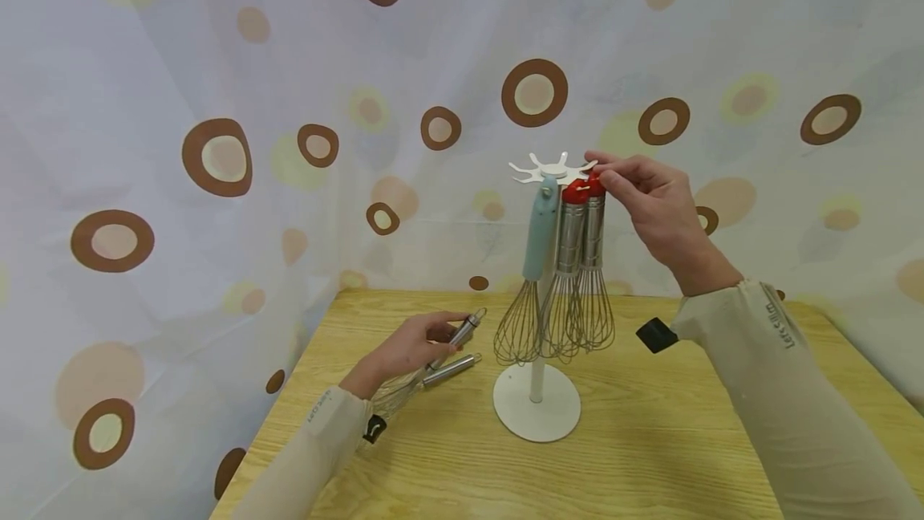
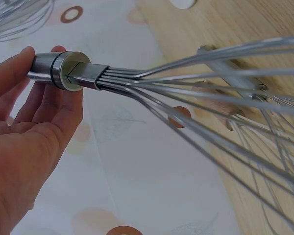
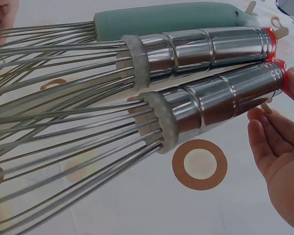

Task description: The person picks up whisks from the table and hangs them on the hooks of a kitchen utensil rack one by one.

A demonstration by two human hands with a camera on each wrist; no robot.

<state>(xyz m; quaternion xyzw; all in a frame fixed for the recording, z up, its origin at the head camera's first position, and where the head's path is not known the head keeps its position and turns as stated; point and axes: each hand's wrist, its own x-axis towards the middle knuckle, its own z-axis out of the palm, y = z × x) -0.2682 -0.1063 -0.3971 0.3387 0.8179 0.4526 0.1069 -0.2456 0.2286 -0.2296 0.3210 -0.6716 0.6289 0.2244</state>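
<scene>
My left hand [image 1: 411, 347] grips a steel-handled whisk [image 2: 98, 76] by its handle, the wires slanting down toward the table. Below it another steel-handled whisk [image 1: 452, 369] lies on the wood. At the upper right, my right hand [image 1: 657, 203] pinches the red end of a steel-handled whisk [image 3: 230, 95] between thumb and fingers, right at an arm of the white hanging rack [image 1: 554, 172]. A second red-ended whisk [image 1: 573, 231] hangs beside it, and then a pale blue-green-handled whisk [image 1: 540, 239], all with wires down.
The rack stands on a round white base [image 1: 536, 420] on the wooden table [image 1: 650, 440]. More bare arms fan out at its back and left. A white curtain [image 1: 447, 46] with brown circles hangs behind the table and along the left side.
</scene>
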